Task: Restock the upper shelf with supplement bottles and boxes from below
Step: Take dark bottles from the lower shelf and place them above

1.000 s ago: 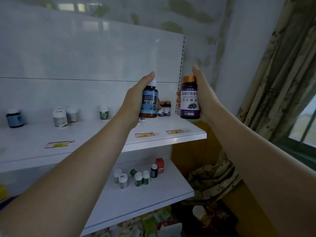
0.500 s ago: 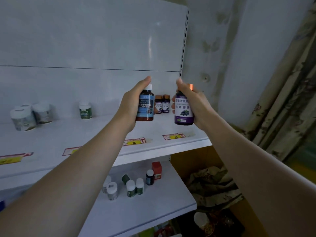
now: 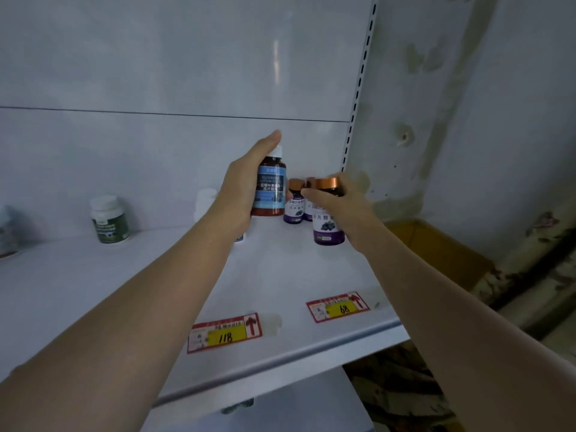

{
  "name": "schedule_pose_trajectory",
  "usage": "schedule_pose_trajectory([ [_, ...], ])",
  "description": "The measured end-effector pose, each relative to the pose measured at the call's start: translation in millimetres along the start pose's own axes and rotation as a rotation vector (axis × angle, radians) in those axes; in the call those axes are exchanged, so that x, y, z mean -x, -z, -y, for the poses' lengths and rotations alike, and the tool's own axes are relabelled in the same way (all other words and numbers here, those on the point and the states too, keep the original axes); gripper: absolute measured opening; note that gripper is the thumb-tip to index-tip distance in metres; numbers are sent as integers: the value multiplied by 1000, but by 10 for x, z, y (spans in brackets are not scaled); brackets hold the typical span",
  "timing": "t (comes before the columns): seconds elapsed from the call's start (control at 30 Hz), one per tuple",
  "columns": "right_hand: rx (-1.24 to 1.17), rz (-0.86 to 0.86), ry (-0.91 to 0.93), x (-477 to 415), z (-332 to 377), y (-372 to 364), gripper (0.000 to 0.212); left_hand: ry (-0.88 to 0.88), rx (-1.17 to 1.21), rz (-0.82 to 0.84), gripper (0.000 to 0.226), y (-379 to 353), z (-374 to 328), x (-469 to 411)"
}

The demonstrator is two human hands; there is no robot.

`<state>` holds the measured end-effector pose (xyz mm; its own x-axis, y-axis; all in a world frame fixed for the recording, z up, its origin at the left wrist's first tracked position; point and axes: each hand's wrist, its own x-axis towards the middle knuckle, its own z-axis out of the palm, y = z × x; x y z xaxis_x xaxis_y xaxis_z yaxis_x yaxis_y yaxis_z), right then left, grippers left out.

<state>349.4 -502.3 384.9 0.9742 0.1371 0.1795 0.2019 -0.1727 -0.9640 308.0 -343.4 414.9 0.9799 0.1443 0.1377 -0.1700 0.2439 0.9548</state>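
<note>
Left hand [image 3: 240,188]: wrapped round the blue-label bottle [image 3: 271,188], which is upright and held clear above the upper shelf [image 3: 280,275]
Right hand [image 3: 343,208]: gripping the purple-label bottle [image 3: 328,228] under its copper cap; upright, base at or just off the shelf, contact not determinable
Deciding relation: purple-label bottle sits just in front of the matching back row [image 3: 294,202], long axis vertical; remaining travel judged straight down
Nearer to set-down: right hand
Risk: fingers nudging the back row

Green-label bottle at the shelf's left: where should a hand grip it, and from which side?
Likely best: grip the green-label bottle round its label band, coming from the front: it stands upright on the upper shelf, its sides free, with the back panel close behind.
</note>
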Motion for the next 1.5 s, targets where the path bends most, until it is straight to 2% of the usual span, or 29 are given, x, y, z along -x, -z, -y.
schedule_pose_trajectory([
  [0.17, 71, 34, -9, -359, -281, -8, 46, 5, -34, -42, 38, -55, 161, -272],
  [0.4, 281, 84, 47, -766, -610, -135, 52, 19, -74, -106, 38, -82, 304, -527],
  [0.63, 405, 73, 228, -1010, -706, -127, 45, 46, -56, -125, 38, -112, 429, -649],
  [0.77, 443, 92, 254, -1093, -720, -133, 44, 60, -52, -142, 39, -95, 484, -677],
  [1.03, 585, 96, 278, -1150, -751, -175, 64, 62, -83, -165, 43, -66, 552, -685],
  [1.17, 745, 119, 228, -1120, -571, -113, 79, 77, -108, -203, 43, -62, 523, -625],
  [1.37, 1077, 233, 311, -933, -77, 4, 48, 48, -120, -232, 45, -44, 316, -425],
  [1.43, 1216, 317, 270, -857, 77, -47, 37, 36, -135, -244, 45, -13, 225, -329],
  [1.5, 1328, 448, 192, -797, 200, -124, 36, 14, -152, -255, 45, 30, 144, -217],
])
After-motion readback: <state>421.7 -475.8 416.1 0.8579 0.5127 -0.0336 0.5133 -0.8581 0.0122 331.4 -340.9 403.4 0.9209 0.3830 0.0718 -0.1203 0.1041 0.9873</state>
